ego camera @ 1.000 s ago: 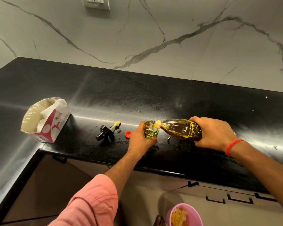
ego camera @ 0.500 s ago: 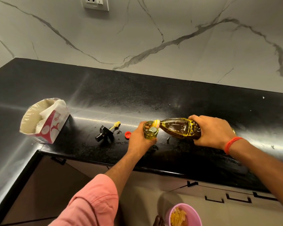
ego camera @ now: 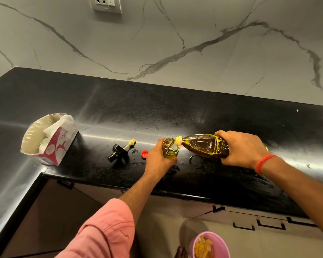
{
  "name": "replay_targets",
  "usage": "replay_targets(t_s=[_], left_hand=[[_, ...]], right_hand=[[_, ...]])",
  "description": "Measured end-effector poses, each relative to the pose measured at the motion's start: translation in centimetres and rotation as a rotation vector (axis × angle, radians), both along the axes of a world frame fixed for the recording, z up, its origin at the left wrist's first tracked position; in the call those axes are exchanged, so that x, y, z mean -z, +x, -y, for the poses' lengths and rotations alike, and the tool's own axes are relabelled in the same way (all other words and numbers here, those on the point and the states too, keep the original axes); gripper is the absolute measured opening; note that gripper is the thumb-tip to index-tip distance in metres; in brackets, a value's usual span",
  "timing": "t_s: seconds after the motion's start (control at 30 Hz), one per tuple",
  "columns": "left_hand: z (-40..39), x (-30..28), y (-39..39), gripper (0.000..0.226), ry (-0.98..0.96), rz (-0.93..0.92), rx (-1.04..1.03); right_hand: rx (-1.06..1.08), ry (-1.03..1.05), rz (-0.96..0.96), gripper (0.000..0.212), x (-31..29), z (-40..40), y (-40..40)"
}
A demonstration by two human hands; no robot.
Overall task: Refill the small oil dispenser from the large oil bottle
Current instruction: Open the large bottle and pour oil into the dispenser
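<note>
A small glass oil dispenser stands uncapped on the black counter, part full of yellow oil. My left hand grips it from the left and front. My right hand holds the large plastic oil bottle tipped almost level, its yellow neck resting over the dispenser's mouth, and a thin stream of oil runs in. The dispenser's black pump top with a yellow tube lies on the counter to the left. The red bottle cap lies beside my left hand.
An opened pink and white carton with white paper inside sits at the left corner. Small oil spots mark the counter around the dispenser. A pink bin with scraps stands on the floor below. A wall socket is above.
Both hands hold nearly the same pose. The bottle stays tipped over the dispenser with oil still flowing.
</note>
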State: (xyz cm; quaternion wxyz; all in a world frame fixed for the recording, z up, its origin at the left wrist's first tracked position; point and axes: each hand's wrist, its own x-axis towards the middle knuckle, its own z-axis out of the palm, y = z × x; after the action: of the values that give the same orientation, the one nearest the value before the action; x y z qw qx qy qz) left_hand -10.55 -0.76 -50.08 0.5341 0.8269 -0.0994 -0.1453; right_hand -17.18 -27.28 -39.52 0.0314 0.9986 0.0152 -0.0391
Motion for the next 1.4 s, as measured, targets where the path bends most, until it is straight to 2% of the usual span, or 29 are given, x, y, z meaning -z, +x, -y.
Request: replay_targets(t_s=[1.4], left_hand=[[0.10,-0.01,0.01,0.063,0.009,0.007,-0.007]], right_hand=[[0.046,0.049,-0.030,0.072,-0.13,-0.36,-0.38]])
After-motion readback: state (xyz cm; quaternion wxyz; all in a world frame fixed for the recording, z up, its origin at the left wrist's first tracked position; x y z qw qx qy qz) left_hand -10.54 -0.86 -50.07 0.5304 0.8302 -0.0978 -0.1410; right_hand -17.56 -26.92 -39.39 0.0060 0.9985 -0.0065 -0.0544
